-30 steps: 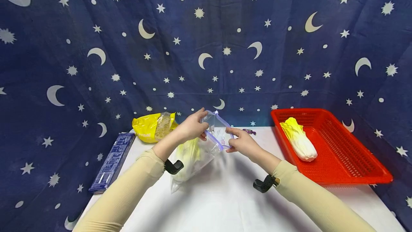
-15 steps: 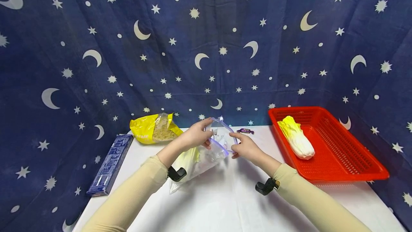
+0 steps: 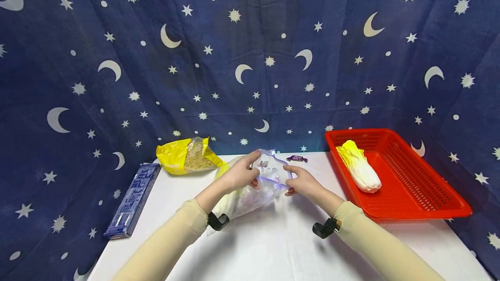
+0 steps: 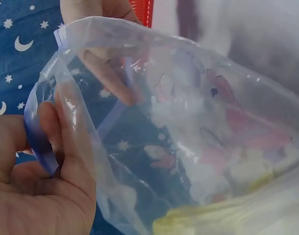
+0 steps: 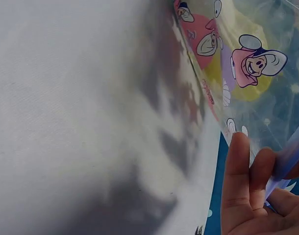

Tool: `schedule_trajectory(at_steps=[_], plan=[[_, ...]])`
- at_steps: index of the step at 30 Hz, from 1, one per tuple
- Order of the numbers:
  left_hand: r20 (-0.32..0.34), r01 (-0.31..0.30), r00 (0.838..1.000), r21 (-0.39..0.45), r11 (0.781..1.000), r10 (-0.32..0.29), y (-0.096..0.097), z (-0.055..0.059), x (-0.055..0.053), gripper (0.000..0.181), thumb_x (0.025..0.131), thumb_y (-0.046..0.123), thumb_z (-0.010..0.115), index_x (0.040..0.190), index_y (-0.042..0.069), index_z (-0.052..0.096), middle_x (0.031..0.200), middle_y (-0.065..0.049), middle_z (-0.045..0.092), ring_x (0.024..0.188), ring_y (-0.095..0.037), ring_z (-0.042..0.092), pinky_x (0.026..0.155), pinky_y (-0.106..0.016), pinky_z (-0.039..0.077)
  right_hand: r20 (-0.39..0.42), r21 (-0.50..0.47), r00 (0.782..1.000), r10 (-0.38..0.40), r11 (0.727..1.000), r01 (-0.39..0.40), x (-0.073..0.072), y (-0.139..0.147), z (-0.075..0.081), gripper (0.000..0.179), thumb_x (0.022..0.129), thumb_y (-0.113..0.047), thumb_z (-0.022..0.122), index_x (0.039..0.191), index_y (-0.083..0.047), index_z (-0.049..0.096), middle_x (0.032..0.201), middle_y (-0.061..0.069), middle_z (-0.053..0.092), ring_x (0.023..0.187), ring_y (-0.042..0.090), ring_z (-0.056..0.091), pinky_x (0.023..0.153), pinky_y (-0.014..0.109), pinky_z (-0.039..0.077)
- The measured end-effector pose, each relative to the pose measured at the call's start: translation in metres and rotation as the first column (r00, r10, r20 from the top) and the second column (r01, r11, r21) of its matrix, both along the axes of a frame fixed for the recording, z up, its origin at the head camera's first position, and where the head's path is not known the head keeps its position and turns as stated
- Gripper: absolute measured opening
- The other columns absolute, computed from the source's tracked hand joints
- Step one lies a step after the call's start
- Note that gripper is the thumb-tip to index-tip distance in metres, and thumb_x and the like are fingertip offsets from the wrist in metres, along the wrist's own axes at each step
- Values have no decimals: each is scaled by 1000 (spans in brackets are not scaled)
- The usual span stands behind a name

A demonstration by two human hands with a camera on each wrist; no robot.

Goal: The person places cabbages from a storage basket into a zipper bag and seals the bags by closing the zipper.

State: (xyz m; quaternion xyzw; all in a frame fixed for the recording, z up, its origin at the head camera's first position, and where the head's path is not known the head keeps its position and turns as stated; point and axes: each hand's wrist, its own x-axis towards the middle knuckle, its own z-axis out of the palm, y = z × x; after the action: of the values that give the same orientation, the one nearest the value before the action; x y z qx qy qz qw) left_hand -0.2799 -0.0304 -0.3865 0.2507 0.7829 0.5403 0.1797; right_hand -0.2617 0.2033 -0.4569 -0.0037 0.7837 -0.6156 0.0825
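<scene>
A clear zip bag point(image 3: 254, 198) with a purple zip strip point(image 4: 36, 134) is held up over the table, its mouth spread apart. My left hand point(image 3: 239, 174) pinches the strip on one side, thumb and fingers on either face of it in the left wrist view. On the opposite side my right hand point(image 3: 306, 182) pinches the rim, the strip running between its fingers. Inside lies a napa cabbage point(image 4: 213, 223), pale with yellow leaf ends, partly hidden behind my left arm in the head view. Pink and yellow cartoon figures point(image 5: 257, 68) are printed on the bag.
A red plastic basket point(image 3: 414, 216) at the right holds another napa cabbage point(image 3: 361, 168). At the back left lies a yellow-and-clear food packet point(image 3: 187, 156), with a flat blue box point(image 3: 133, 200) along the left edge. A small purple-wrapped candy point(image 3: 297, 158) sits behind the right hand.
Both hands have come down and slightly right with the bag, whose mouth has tipped toward the camera and spread wider. Both keep their hold; the head view has shifted a little.
</scene>
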Motion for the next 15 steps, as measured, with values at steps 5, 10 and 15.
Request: schedule_trajectory(at_steps=[5, 10, 15], plan=[[-9, -18, 1000, 23, 1000, 18, 5, -9, 2, 70, 95, -4, 48, 160, -2, 25, 169, -12, 17, 62, -19, 63, 67, -38, 63, 6, 8, 1000, 6, 1000, -6, 2, 1, -6, 74, 79, 11, 53, 152, 10, 38, 156, 31, 35, 56, 19, 62, 64, 37, 63], [31, -35, 999, 93, 995, 33, 10, -16, 4, 70, 98, 0, 53, 161, -1, 23, 169, -15, 17, 63, -17, 63, 69, -36, 63, -2, 7, 1000, 14, 1000, -14, 5, 5, -10, 75, 79, 11, 56, 152, 9, 38, 155, 31, 36, 56, 20, 62, 62, 38, 63], [-35, -43, 998, 104, 994, 47, 17, -22, 9, 65, 99, 1, 55, 158, -7, 27, 170, -15, 14, 60, -14, 61, 64, -33, 63, -13, 1, 1000, 15, 1000, -15, 9, 8, -12, 75, 80, 11, 58, 152, 11, 36, 154, 33, 36, 57, 20, 63, 62, 39, 63]])
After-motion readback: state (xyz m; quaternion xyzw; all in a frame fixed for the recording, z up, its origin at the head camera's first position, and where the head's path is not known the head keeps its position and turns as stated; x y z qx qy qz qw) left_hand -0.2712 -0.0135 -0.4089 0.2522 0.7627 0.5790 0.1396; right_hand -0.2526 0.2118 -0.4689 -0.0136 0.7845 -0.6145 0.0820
